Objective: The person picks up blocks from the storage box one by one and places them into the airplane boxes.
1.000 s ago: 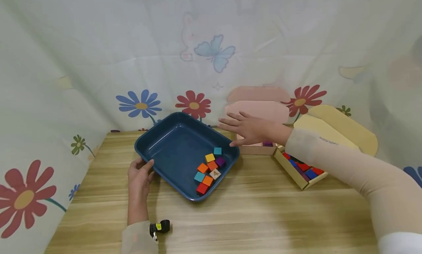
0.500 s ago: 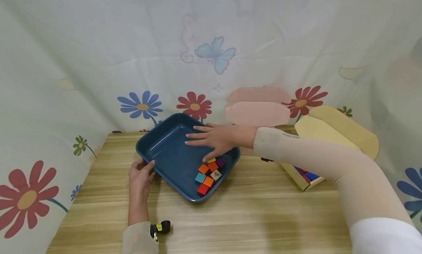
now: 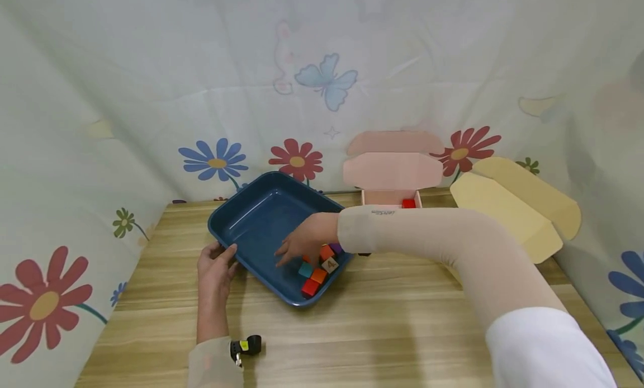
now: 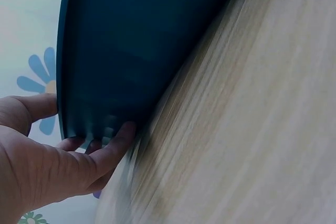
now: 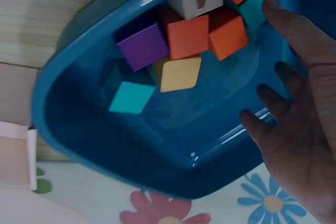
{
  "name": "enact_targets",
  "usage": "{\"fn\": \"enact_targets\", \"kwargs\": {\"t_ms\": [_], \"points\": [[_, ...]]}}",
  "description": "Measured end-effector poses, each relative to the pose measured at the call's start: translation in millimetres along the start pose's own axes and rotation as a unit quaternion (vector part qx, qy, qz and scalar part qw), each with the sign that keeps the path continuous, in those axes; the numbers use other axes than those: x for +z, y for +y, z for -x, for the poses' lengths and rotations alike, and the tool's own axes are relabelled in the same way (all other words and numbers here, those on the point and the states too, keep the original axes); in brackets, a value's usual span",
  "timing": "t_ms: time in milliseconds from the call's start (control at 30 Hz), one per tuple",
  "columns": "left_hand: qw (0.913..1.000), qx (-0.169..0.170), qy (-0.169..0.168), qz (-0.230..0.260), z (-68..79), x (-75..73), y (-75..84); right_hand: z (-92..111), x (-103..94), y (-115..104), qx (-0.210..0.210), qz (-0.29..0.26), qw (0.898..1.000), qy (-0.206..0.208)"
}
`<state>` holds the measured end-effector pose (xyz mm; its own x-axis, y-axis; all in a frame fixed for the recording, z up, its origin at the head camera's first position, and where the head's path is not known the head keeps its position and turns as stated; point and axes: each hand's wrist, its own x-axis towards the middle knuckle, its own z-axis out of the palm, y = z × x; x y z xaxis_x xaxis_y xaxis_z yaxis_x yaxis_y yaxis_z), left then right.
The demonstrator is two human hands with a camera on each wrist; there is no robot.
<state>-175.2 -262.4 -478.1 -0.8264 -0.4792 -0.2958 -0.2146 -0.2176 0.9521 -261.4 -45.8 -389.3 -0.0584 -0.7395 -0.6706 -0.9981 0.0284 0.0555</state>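
A dark blue tray [image 3: 251, 223] lies at an angle on the wooden table. My left hand [image 3: 215, 273] grips its near left rim, thumb at the rim and fingers against the outer wall [image 4: 113, 72]. Over the blocks inside, my right hand [image 3: 308, 237] reaches down with spread fingers and holds nothing. Its thumb is close to a teal block [image 3: 306, 269]. A red block [image 3: 309, 288], orange block [image 3: 318, 275] and pale block marked 4 [image 3: 330, 265] lie beside it. The right wrist view also has a purple block [image 5: 143, 47], yellow block [image 5: 180, 74] and second teal block [image 5: 132, 97].
Behind the right forearm stands a pink box [image 3: 394, 171], lid raised, with a red block [image 3: 408, 203] inside. To its right is an open yellow box [image 3: 510, 209], partly hidden by the sleeve. A flower-print curtain [image 3: 322, 119] hangs behind the table.
My right hand has moved left and down from in front of the pink box into the tray, over the blocks. My left hand and the tray stay in place.
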Motion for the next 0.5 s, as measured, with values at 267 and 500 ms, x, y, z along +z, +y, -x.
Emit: {"fn": "enact_targets", "kwargs": {"t_ms": [267,500], "points": [[0.9999,-0.002,-0.010,0.006,-0.5,3.4,-2.6,-6.7,22.1,-7.8,-0.058,0.016,0.998,0.015],[1.0000,-0.001,-0.007,0.000,-0.3,-1.3,-2.0,-1.8,33.7,-12.5,-0.072,0.041,0.995,0.063]]}}
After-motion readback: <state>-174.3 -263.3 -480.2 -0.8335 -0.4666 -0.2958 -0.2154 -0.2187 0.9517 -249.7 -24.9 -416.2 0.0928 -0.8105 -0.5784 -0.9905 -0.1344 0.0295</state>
